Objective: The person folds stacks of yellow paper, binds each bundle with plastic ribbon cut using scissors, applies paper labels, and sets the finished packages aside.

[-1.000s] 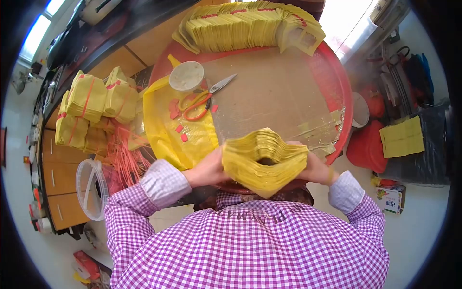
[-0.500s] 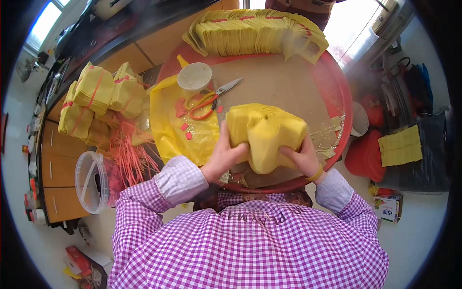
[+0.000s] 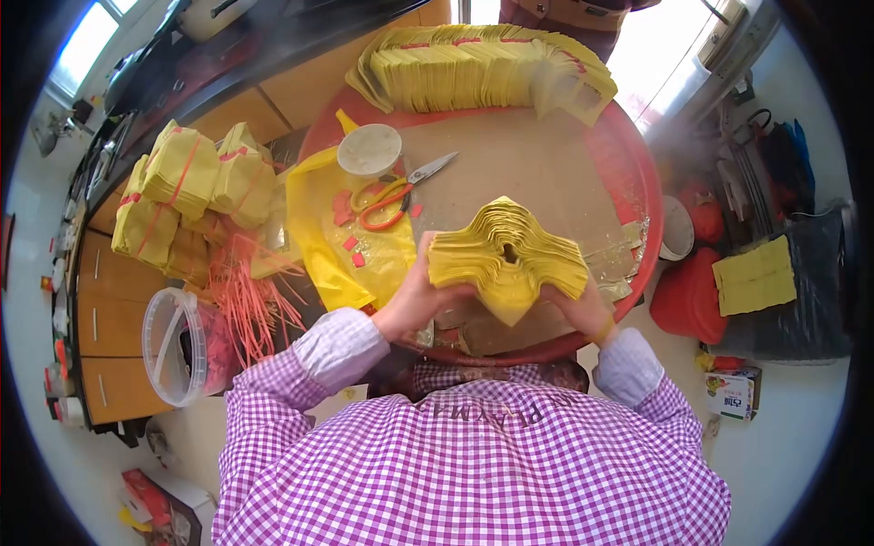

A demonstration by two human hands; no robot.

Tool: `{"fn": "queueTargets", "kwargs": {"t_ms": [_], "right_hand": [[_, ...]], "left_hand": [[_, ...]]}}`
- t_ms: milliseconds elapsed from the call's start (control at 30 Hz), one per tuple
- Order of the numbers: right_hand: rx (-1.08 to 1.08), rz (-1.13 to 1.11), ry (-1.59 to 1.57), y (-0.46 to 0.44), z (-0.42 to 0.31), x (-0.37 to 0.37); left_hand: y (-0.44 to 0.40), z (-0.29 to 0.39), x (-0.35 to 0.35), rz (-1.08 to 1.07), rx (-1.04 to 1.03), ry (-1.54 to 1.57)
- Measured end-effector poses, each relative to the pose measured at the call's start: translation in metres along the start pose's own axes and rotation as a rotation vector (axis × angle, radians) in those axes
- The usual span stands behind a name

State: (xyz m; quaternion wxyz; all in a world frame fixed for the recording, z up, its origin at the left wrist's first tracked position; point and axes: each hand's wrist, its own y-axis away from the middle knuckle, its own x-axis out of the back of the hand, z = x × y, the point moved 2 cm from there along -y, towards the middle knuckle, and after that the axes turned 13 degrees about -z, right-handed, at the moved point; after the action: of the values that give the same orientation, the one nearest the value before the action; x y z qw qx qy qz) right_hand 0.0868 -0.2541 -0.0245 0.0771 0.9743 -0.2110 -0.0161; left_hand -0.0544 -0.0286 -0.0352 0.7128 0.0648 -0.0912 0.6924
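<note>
A thick stack of yellow paper sheets [image 3: 506, 264] is held above the near part of the round red table [image 3: 648, 182]. Its layered edges face up, bowed around a small dark gap in the middle. On the stack's left side my left hand [image 3: 414, 296] is closed, with its fingers partly hidden. My right hand [image 3: 587, 309] grips the right side. Scissors with orange and yellow handles [image 3: 387, 202] lie beyond the stack to the left, beside a pale round bowl [image 3: 370, 150] on a yellow plastic sheet [image 3: 319, 227].
A long row of yellow paper [image 3: 455, 73] lines the table's far edge. Tied yellow bundles [image 3: 180, 168] and pink strips [image 3: 250, 291] are at the left, near a clear bucket [image 3: 173, 346]. A red container [image 3: 690, 293] stands right. Someone's clothing [image 3: 569, 20] shows beyond the table.
From close to my body, the stack moved forward over the table. It was folded over half a second ago; now its layered edges fan upward around the gap. Both hands still hold it.
</note>
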Motion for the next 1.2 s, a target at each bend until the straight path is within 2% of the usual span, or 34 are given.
{"fn": "queueTargets", "kwargs": {"t_ms": [67,233,367,433,567,700,767,800,867,933,967,1033,1100,1133,1200], "right_hand": [[-0.001,-0.004,0.009,-0.003,-0.002,0.006],[0.03,0.029,0.124,-0.012,-0.023,0.012],[-0.177,0.136,-0.442,-0.022,-0.038,0.011],[-0.176,0.184,-0.396,-0.03,-0.014,0.012],[-0.197,0.158,-0.455,-0.026,-0.01,0.01],[-0.05,0.176,-0.261,-0.017,-0.036,0.003],[0.067,0.01,-0.044,0.001,-0.032,0.011],[0.062,0.012,-0.047,0.011,-0.028,0.013],[0.056,-0.16,0.352,0.027,-0.027,0.012],[0.003,-0.293,0.123,0.039,-0.041,0.008],[-0.001,-0.3,0.119,0.038,-0.046,0.013],[-0.038,-0.464,0.309,0.023,-0.059,0.027],[-0.182,-0.249,0.106,0.0,-0.099,0.013],[-0.171,-0.251,0.116,-0.01,-0.102,0.004],[0.042,-0.347,1.026,-0.03,-0.107,-0.015]], "left_hand": [[-0.005,-0.004,0.004,-0.002,-0.041,-0.012],[-0.013,0.007,0.016,-0.024,0.095,0.097],[-0.022,0.044,0.02,0.01,0.48,0.45],[-0.026,0.026,0.022,0.016,0.488,0.487],[-0.024,-0.001,0.013,0.012,0.516,0.593],[-0.022,0.036,0.012,0.102,0.352,0.355],[-0.009,0.034,0.007,0.072,0.043,0.084],[0.002,0.03,-0.001,0.068,0.047,0.087],[0.025,0.028,-0.019,0.021,0.026,-0.001],[0.038,0.04,-0.028,-0.014,0.124,0.002],[0.041,0.044,-0.028,-0.009,0.131,0.005],[0.04,0.049,-0.025,-0.034,0.141,-0.056],[0.038,0.05,-0.023,-0.07,0.124,-0.08],[0.038,0.05,-0.02,-0.103,0.116,-0.103],[0.039,0.052,-0.01,-0.162,0.104,-0.152]]}}
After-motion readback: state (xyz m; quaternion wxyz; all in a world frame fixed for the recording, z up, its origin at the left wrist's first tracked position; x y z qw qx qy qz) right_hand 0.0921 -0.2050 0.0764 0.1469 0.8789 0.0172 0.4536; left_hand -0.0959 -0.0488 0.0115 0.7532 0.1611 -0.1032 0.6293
